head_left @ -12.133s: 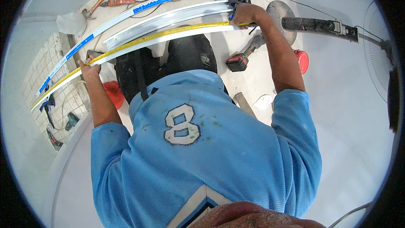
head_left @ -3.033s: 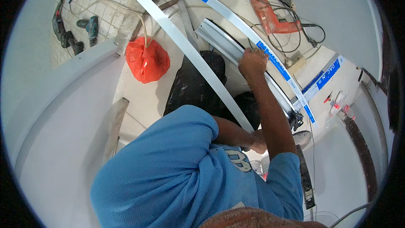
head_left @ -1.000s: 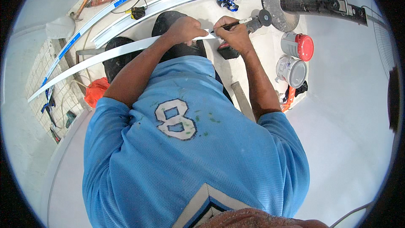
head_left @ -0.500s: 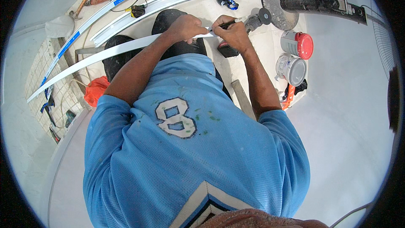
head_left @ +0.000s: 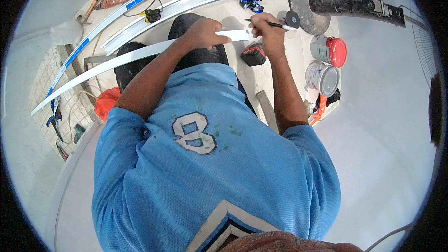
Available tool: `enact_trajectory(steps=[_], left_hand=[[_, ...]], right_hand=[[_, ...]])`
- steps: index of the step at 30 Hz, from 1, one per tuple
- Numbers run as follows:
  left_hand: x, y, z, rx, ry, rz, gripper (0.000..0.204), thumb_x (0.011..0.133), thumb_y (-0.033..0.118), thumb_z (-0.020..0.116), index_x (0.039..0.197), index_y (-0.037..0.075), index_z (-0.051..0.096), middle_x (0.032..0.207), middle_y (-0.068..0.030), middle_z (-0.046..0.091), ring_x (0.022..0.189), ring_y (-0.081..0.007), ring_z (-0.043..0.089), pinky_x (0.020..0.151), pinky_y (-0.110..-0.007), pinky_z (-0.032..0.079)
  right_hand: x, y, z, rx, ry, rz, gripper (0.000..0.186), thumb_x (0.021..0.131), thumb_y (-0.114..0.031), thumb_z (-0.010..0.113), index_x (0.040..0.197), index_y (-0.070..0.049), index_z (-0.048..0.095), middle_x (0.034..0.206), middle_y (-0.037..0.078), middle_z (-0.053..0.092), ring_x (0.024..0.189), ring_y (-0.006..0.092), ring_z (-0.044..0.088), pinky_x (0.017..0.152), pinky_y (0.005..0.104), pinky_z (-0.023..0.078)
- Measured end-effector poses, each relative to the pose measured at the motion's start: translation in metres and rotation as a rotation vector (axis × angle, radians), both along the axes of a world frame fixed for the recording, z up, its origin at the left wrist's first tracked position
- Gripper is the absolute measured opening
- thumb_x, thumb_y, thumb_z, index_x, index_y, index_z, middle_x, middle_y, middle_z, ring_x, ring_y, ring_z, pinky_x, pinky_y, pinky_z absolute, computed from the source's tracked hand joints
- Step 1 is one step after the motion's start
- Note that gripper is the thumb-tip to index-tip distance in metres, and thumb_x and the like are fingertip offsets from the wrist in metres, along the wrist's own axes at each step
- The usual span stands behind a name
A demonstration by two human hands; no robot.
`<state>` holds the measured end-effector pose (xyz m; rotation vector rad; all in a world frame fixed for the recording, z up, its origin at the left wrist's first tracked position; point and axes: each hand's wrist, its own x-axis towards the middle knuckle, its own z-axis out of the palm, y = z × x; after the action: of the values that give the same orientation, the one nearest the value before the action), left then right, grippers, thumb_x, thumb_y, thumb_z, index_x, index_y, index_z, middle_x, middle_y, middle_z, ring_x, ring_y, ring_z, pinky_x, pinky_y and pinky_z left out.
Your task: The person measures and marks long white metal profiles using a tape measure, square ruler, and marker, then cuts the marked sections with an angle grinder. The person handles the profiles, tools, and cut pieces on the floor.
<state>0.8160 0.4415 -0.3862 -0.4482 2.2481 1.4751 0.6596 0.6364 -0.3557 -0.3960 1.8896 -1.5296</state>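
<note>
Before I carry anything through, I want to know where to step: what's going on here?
A person kneels or sits with a long white strip across the legs. The left hand holds it near its right end. The right hand holds a pen beside that end, its tip off the strip. A tape measure lies ahead by a white channel, and two buckets stand to the right.
</note>
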Motion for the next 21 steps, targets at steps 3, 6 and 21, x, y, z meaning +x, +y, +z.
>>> enact_trajectory(steps=[3, 6, 21], left_hand=[[-0.002, -0.013, -0.022, -0.315, 0.367, -0.041, 0.042, 0.076, 0.037, 0.083, 0.093, 0.000, 0.069, 0.090, -0.0218, 0.073, 0.086, -0.0392, 0.073, 0.080, -0.046, 0.057], [-0.015, -0.030, -0.054, -0.424, 0.439, 0.085, 0.035, 0.077, 0.024, 0.078, 0.102, 0.001, 0.068, 0.101, -0.0244, 0.070, 0.101, -0.0446, 0.068, 0.088, -0.052, 0.054], [-0.038, -0.109, -0.155, -0.725, 0.218, 0.111, 0.036, 0.076, 0.009, 0.068, 0.111, 0.005, 0.064, 0.106, -0.0207, 0.068, 0.102, -0.0426, 0.067, 0.090, -0.055, 0.052]], right_hand=[[-0.021, 0.010, -0.014, -0.073, -0.088, -0.151, 0.020, 0.098, -0.017, 0.065, 0.106, 0.001, 0.070, 0.088, 0.009, 0.072, 0.071, 0.0133, 0.064, 0.065, 0.0276, 0.052], [-0.034, 0.019, -0.040, -0.006, -0.130, -0.198, 0.032, 0.103, -0.031, 0.061, 0.106, 0.000, 0.070, 0.087, 0.009, 0.072, 0.073, 0.0145, 0.066, 0.066, 0.0300, 0.054], [-0.040, -0.070, -0.198, 0.483, 0.536, 0.297, 0.032, 0.104, -0.030, 0.058, 0.102, -0.001, 0.071, 0.089, 0.014, 0.079, 0.081, 0.0291, 0.075, 0.077, 0.0404, 0.056]])
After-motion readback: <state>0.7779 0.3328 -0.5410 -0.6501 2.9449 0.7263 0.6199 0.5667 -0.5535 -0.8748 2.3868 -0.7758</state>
